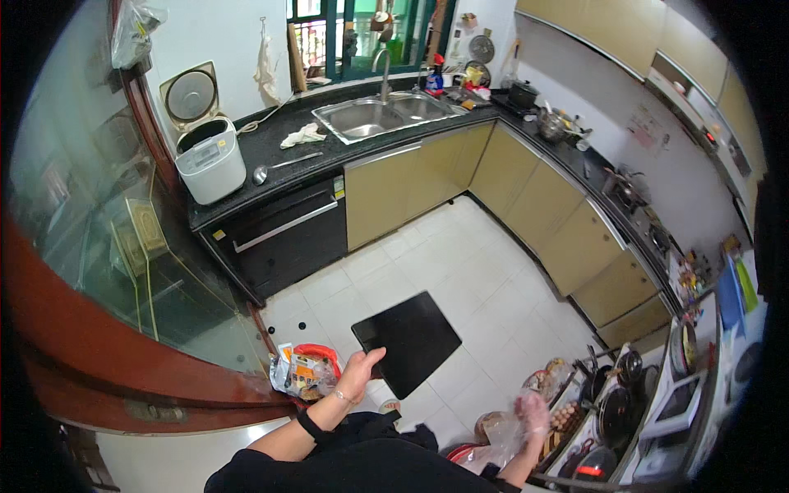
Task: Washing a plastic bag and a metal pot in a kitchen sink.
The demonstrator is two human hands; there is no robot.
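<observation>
My left hand (360, 373) grips the near left edge of a flat black panel (410, 345), held out over the floor; its thumb lies on the upper face. Just left of that hand stands a red bin (327, 354) heaped with plastic packaging (305, 376). My right hand (531, 410), blurred, is low on the right beside a clear plastic bag (499, 444); whether its fingers hold the bag cannot be told. Right of that hand, eggs (564, 416) sit in the rack.
A rack (579, 444) with pans and lids stands at right. Ahead runs a black counter (271, 142) with a rice cooker (212, 163), lid up, a ladle (260, 175), a cloth (303, 135) and a steel sink (370, 120). A glass door (203, 308) with a red-brown frame is at left.
</observation>
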